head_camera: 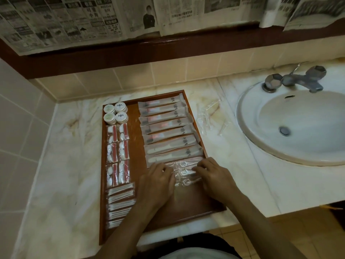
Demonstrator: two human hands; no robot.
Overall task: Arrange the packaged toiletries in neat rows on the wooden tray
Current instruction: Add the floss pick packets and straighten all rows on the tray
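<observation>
We're well along: the wooden tray (139,186) is mostly filled. Its far-left corner holds four round tubs (115,113), with six red-and-white packets (118,153) in pairs just nearer us, then about five cotton-swab packets (120,206). Along the tray's right side run nine long sachets (169,130). Our left hand (158,181) and right hand (214,175) press curled fingers onto the clear packets (184,173) just below that row, squaring them. A few clear packets (207,116) wait right of the tray, before the sink (248,101).
</observation>
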